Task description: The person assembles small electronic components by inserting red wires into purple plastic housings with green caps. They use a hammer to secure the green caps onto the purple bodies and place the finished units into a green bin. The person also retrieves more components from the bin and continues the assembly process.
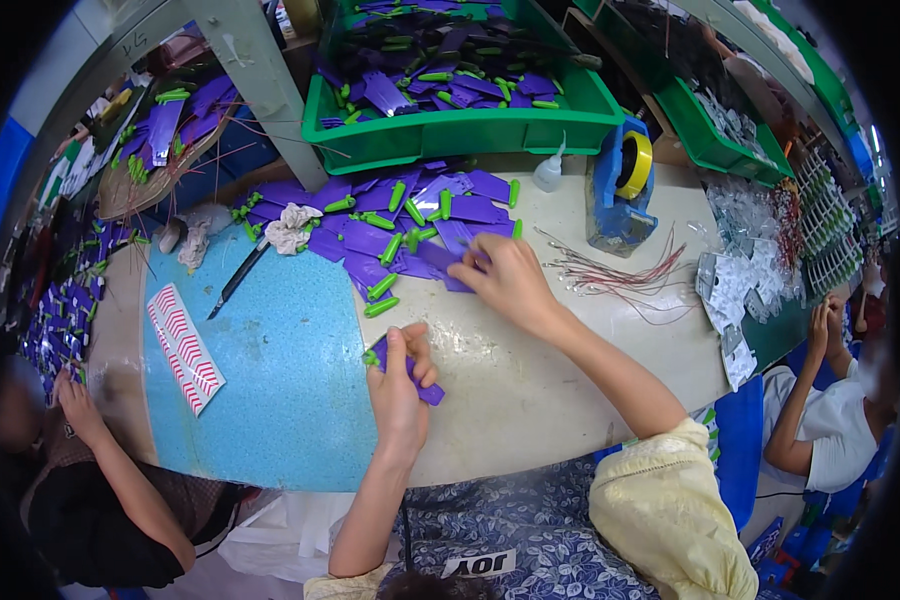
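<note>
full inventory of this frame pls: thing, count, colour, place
purple pieces: a pile, too many to count, purple with green clips, bench centre
green bin: one, green, behind the pile, holds more purple pieces
tape dispenser: one, blue with a yellow roll, right of the pile
squeeze bottle: one, whitish, beside the dispenser
wires: a bundle, red and pale, right of the pile
blue mat: one, speckled blue, bench left
striped strips: two, red and white, on the mat
dark tool: one, black, mat's top edge
left hand: holds one purple piece
right hand: on the pile

left hand (400, 375) pinched shut (thumb up), right hand (505, 280) outstretched.
</note>
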The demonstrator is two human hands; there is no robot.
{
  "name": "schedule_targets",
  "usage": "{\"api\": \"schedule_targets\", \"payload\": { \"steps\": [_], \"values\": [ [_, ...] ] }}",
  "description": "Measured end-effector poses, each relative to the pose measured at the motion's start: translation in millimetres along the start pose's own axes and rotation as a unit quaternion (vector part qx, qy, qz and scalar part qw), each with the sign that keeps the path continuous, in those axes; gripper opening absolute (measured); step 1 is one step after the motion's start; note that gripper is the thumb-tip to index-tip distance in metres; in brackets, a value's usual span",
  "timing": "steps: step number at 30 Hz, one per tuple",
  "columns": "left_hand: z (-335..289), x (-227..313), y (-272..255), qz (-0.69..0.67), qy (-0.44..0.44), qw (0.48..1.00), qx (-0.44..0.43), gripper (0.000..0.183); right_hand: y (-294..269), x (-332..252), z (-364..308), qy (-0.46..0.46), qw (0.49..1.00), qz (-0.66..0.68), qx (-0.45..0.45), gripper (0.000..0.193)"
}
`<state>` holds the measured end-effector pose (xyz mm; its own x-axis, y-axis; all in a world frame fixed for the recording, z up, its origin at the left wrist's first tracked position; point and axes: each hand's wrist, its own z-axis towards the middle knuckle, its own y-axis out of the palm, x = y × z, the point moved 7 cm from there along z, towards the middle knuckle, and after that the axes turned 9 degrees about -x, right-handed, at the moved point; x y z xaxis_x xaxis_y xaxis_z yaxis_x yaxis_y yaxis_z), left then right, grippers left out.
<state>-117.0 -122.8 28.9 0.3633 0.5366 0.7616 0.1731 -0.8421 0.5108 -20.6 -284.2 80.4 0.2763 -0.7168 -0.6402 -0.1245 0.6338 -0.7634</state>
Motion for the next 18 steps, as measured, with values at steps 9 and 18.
{"api": "schedule_targets", "payload": {
  "steps": [9, 18],
  "values": [
    [-0.2, 18.4, 37.6, 0.080, 0.051, 0.987, -0.133, 0.049, -30.1, -49.2, -60.6, -0.194, 0.971, 0.057, -0.127, 0.029],
    [14.9, 51.8, 52.3, 0.419, 0.140, 0.884, -0.149, 0.023, -62.0, -22.8, -38.3, -0.158, 0.982, -0.082, 0.056, 0.025]
  ]
}}
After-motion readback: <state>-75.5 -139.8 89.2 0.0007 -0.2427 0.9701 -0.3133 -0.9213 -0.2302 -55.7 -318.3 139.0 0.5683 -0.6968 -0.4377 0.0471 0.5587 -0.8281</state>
